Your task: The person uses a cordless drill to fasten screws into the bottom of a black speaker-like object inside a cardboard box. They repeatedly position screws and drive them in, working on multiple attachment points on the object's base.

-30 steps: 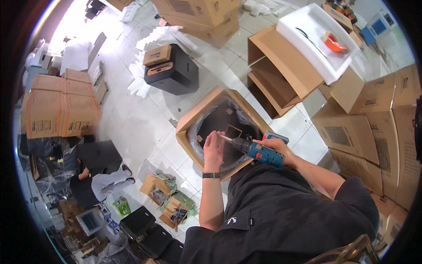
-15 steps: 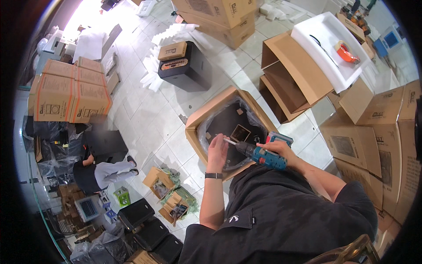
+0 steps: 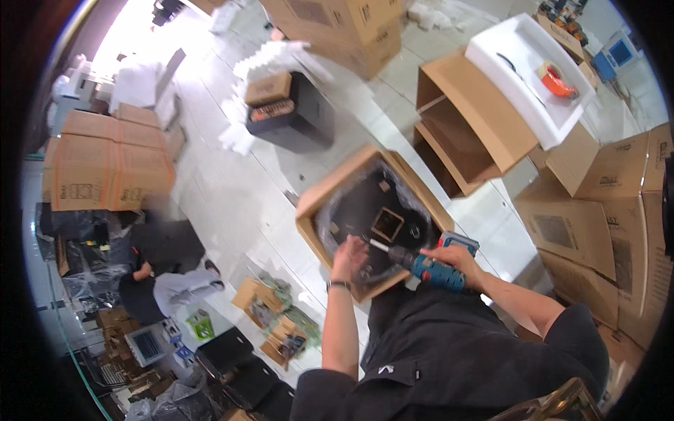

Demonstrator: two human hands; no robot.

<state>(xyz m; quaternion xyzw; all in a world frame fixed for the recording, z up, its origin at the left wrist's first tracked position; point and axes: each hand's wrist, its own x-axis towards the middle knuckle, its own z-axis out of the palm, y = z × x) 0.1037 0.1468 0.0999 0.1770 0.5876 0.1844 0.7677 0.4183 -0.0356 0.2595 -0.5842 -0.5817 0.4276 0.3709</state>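
Note:
My right hand (image 3: 460, 258) grips a blue cordless drill (image 3: 430, 268) whose bit points left. My left hand (image 3: 349, 256), with a dark band on its wrist, is pinched at the tip of that bit; what it holds there is too small to tell. Both hands hover over an open cardboard box (image 3: 317, 207) that contains a black appliance (image 3: 365, 210) wrapped in clear plastic. A small square cardboard piece (image 3: 387, 224) lies on top of the appliance.
An empty open carton (image 3: 484, 133) stands behind, with a white foam tray (image 3: 512, 56) holding an orange tape roll (image 3: 558, 81). Stacked cartons (image 3: 597, 203) rise at the right. Another person (image 3: 158, 270) crouches at the left by small boxes (image 3: 270, 316). A black unit (image 3: 298, 116) sits further back.
The view has shifted, with the box and hands now lower right in the picture. My hands keep the same hold on the drill and its bit tip.

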